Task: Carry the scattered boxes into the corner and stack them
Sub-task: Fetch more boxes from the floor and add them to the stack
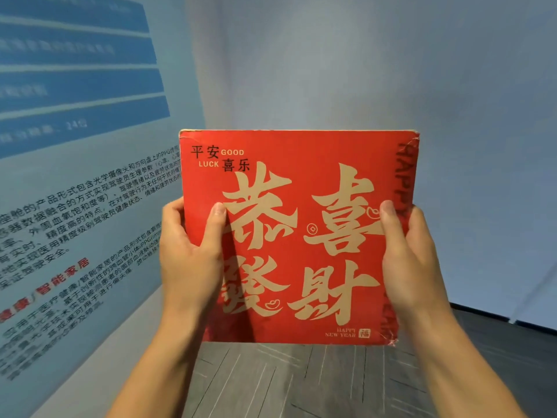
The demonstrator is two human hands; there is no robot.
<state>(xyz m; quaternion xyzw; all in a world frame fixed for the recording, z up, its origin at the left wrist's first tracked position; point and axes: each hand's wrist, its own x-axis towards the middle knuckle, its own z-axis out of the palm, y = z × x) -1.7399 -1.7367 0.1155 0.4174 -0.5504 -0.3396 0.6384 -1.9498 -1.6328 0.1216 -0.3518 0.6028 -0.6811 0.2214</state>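
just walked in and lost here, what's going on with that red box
A person is holding a red box printed with large gold characters, up in front of them. The left hand grips its left edge and the right hand its right edge, thumbs lying on the printed face. They face a corner where a wall with printed text meets a plain blue wall, above a grey floor. No stack is in view.

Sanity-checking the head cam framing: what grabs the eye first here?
A red box with large gold Chinese characters fills the centre, held up off the grey floor. The left hand and right hand grip its side edges, thumbs on the printed face. A wall poster with blue bars and Chinese text runs down the left, meeting a plain wall behind.
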